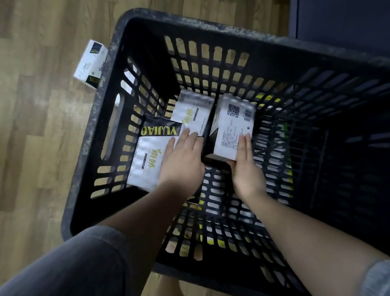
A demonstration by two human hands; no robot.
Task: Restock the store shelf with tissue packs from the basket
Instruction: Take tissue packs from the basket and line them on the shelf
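Observation:
Three white-and-black tissue packs lie at the bottom of a black slatted basket. My left hand lies flat with straight fingers across the near-left pack and touches the middle pack. My right hand holds the right pack, the one with a QR code. Its fingers lie along the pack's right side and its thumb is underneath the near end. That pack is tilted up on its edge.
A fourth tissue pack lies on the wooden floor outside the basket's left wall. A dark cabinet or shelf base stands at the upper right. My grey-clad knee is at the lower left.

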